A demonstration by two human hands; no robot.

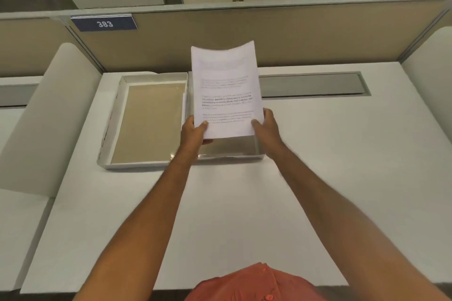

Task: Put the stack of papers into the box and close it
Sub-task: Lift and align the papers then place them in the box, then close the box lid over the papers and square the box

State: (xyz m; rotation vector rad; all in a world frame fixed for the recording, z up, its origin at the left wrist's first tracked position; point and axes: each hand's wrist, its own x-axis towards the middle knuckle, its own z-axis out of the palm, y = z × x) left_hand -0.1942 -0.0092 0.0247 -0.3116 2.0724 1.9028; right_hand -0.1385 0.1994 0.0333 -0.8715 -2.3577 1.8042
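I count one stack of papers (226, 90), and two hands on it: my left hand (194, 133) and my right hand (266, 133), each with its grip closed on a lower corner of the stack. There is one box (230, 151) under the papers and one lid (144, 124) lying open just beside it on the left, so two shallow trays in all, both on one white bench (318, 154). Beyond that I count one grey slot cover (313, 84) set in the bench, one tan partition (293, 39) behind it, and one blue number plate (104, 23) reading 383.
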